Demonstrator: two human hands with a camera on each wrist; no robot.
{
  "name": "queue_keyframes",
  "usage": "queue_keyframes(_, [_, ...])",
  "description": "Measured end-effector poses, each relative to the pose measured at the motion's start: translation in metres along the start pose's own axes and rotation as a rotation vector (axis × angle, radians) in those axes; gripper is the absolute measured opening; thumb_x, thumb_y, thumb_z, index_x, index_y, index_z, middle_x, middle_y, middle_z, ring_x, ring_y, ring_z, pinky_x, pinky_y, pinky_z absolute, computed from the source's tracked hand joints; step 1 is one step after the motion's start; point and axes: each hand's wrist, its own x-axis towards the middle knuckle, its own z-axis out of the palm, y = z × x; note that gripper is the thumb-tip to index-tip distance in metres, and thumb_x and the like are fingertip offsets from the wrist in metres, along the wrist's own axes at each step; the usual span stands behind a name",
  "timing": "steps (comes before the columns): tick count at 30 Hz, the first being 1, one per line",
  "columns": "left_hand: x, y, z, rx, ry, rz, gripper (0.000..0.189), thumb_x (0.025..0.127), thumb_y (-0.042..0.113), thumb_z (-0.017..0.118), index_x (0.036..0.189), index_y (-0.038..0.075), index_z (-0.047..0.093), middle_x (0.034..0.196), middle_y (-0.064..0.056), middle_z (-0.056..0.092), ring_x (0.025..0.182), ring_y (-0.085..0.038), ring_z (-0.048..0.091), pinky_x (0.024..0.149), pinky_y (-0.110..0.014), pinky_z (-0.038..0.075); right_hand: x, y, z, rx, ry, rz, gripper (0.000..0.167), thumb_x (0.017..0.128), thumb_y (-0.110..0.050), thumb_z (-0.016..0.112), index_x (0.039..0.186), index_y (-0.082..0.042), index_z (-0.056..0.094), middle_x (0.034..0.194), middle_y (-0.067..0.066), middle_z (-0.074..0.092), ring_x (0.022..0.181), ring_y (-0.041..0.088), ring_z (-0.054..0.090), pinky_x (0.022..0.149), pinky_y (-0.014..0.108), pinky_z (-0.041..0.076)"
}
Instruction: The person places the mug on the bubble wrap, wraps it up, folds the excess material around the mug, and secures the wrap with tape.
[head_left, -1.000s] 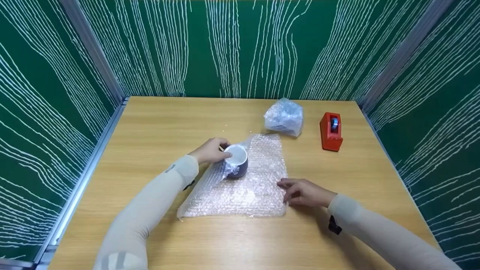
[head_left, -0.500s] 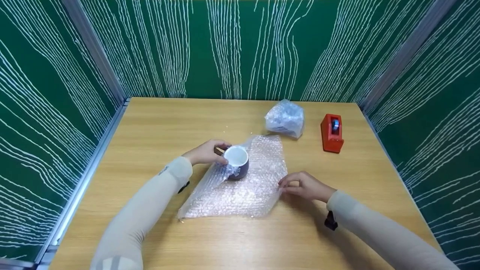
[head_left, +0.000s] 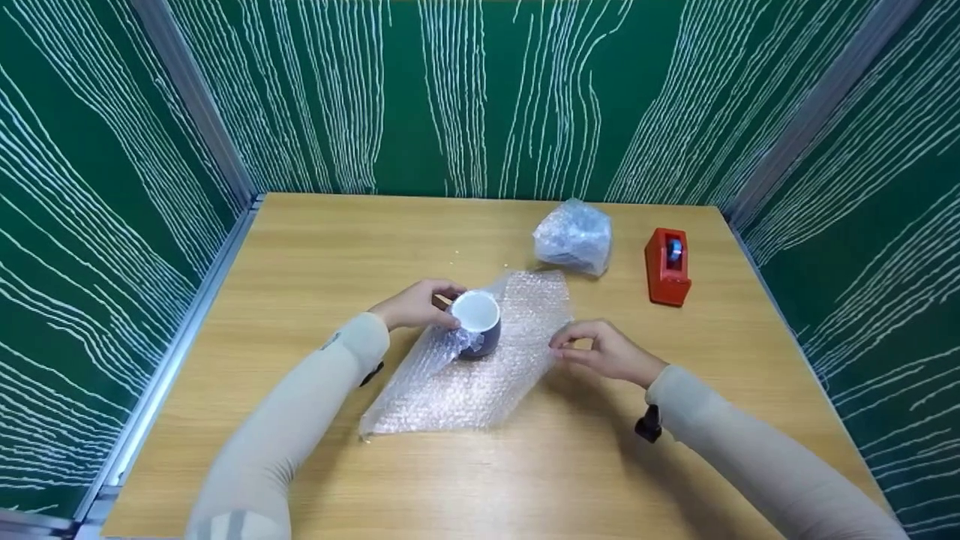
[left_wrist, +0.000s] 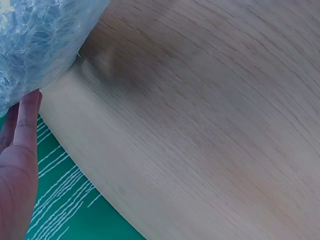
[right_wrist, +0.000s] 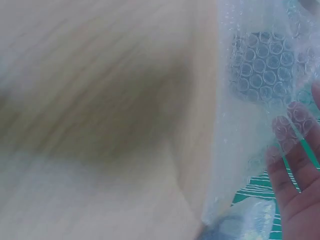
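Dark cup [head_left: 484,324] is stood upright on bubble wrap [head_left: 465,397], mid-table [head_left: 337,247]; its wrap-covered left side is gripped by thumb and fingers of left hand [head_left: 420,304]. Wrap's right edge is pinched, held raised, by right hand [head_left: 609,351]. Wrapped bundle [head_left: 574,236], red tape dispenser [head_left: 667,270] seen behind, rightward.

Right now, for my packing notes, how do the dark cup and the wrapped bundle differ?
The cup shows its white inside and some dark outside; the bundle is covered over. The cup stands on the loose bubble wrap; the bundle sits beyond it, on the table. Both have bubble wrap against them.
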Motion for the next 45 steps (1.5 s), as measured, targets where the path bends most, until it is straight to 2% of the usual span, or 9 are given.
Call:
queue_keyframes(2, [-0.001,0.001,0.0,-0.002,0.005,-0.003,0.065,0.095,0.016,0.084,0.154,0.01,0.059,0.151,-0.015,0.063,0.137,-0.036,0.063,0.118,-0.051,0.053,0.004,-0.004,-0.001,0.001,0.008,0.004,0.008,0.099,-0.002,0.076,0.107,0.0,0.08,0.11,0.026,0.078,0.103,0.012,0.072,0.095,0.017,0.056])
queue_keyframes(7, [-0.002,-0.001,-0.001,-0.006,0.016,-0.014,0.065,0.095,0.017,0.085,0.154,0.011,0.059,0.151,-0.014,0.063,0.137,-0.036,0.063,0.119,-0.051,0.053,0.015,-0.013,-0.002,-0.02,0.026,-0.012,0.008,0.1,-0.004,0.076,0.107,-0.001,0.08,0.112,0.022,0.079,0.105,0.023,0.074,0.097,0.021,0.057])
queue_keyframes(14, [-0.003,-0.006,0.001,-0.011,0.031,-0.023,0.065,0.094,0.019,0.086,0.153,0.013,0.06,0.149,-0.011,0.064,0.136,-0.033,0.064,0.118,-0.05,0.054,0.028,-0.023,0.004,-0.017,0.043,-0.028,0.009,0.1,-0.004,0.076,0.107,-0.003,0.081,0.114,0.018,0.08,0.109,0.014,0.072,0.101,0.026,0.058])
queue_keyframes(17, [-0.003,-0.006,0.002,-0.01,0.041,-0.012,0.065,0.093,0.018,0.087,0.153,0.01,0.061,0.148,-0.013,0.065,0.134,-0.034,0.065,0.116,-0.049,0.055,0.034,-0.028,0.004,-0.021,0.042,0.001,0.01,0.1,-0.006,0.076,0.109,-0.005,0.081,0.117,0.014,0.08,0.112,0.015,0.072,0.105,0.035,0.059])
queue_keyframes(21, [-0.003,-0.004,0.003,-0.02,0.063,-0.006,0.063,0.092,0.015,0.087,0.15,0.007,0.063,0.145,-0.015,0.066,0.131,-0.035,0.067,0.113,-0.047,0.058,0.042,-0.034,0.003,-0.029,0.043,0.03,0.012,0.101,-0.01,0.076,0.112,-0.006,0.081,0.119,0.013,0.08,0.116,0.019,0.072,0.109,0.052,0.058])
queue_keyframes(27, [-0.005,-0.001,0.008,-0.042,0.113,0.002,0.057,0.09,0.014,0.088,0.142,0.004,0.068,0.138,-0.017,0.069,0.127,-0.035,0.069,0.106,-0.044,0.061,0.057,-0.042,0.003,-0.047,0.083,-0.029,0.009,0.101,-0.006,0.076,0.107,-0.002,0.08,0.115,0.017,0.08,0.109,0.017,0.071,0.104,0.048,0.06])
queue_keyframes(31, [-0.007,0.0,0.009,-0.032,0.147,0.004,0.056,0.087,0.013,0.089,0.139,0.003,0.07,0.133,-0.018,0.072,0.122,-0.034,0.071,0.103,-0.043,0.062,0.069,-0.046,0.003,-0.047,0.109,-0.037,0.008,0.1,-0.005,0.076,0.107,-0.002,0.08,0.113,0.015,0.081,0.107,0.016,0.071,0.102,0.055,0.06])
queue_keyframes(40, [-0.009,0.001,0.01,-0.018,0.174,0.029,0.049,0.091,0.015,0.087,0.136,0.002,0.071,0.128,-0.017,0.075,0.119,-0.031,0.071,0.104,-0.042,0.061,0.098,-0.051,0.006,-0.029,0.142,-0.081,0.011,0.101,-0.006,0.076,0.106,0.003,0.079,0.112,0.018,0.08,0.11,0.028,0.073,0.103,0.038,0.059])
queue_keyframes(45, [-0.01,0.002,0.009,-0.042,0.202,0.04,0.039,0.101,0.016,0.076,0.136,0.001,0.071,0.131,-0.017,0.075,0.124,-0.032,0.069,0.112,-0.044,0.057,0.109,-0.054,0.007,-0.045,0.144,-0.036,0.012,0.102,-0.009,0.076,0.107,0.0,0.08,0.114,0.017,0.081,0.112,0.033,0.073,0.107,0.051,0.059])
